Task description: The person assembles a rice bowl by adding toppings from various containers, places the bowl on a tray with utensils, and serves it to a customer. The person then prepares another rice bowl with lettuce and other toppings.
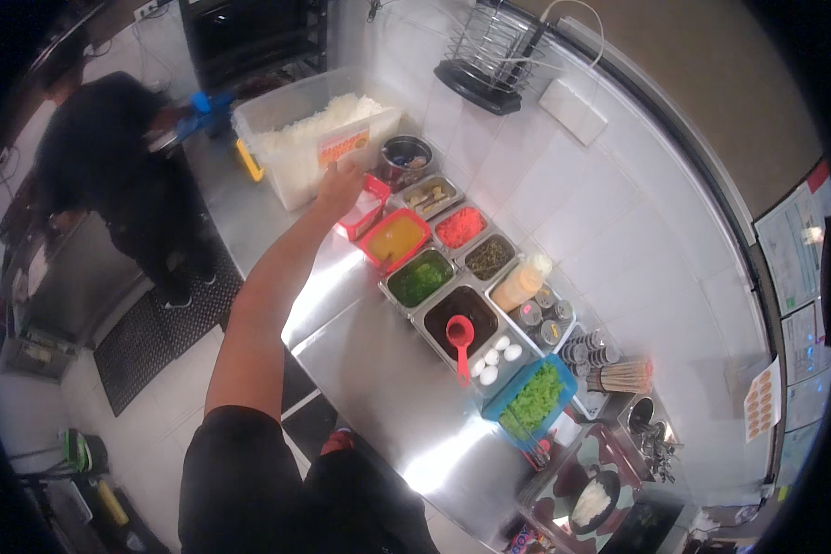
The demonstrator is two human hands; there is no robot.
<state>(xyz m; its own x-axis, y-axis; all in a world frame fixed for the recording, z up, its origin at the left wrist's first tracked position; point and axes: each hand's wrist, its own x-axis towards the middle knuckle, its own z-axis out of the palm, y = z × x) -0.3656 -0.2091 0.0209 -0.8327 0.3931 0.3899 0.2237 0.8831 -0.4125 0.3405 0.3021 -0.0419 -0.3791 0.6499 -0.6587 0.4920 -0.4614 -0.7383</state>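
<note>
Reaching out with the left hand across the steel worktop, arm fully extended. Hand is sitting at the front wall of the big clear plastic bin of white shredded stuff, just under its orange label and right above a small red container. Fingers are too blurred and small to read; cannot tell if they are spread, pressed together or pinching anything. Right hand is not showing.

Beside the red container, a row of inset pans is running along the tiled wall: an orange sauce pan, a green pan, a dark sauce pan with a red ladle lying in it, a red chopped filling pan, a dark green pan. A round steel pot is standing just behind them, near the bin. A squeeze bottle is lying tilted by the pans, white eggs are sitting next to the ladle handle, and a blue tray of green shreds is resting nearer the worktop's end.

Another person in dark clothes is standing at the far left, blue-gloved hand touching the bin's far corner.
</note>
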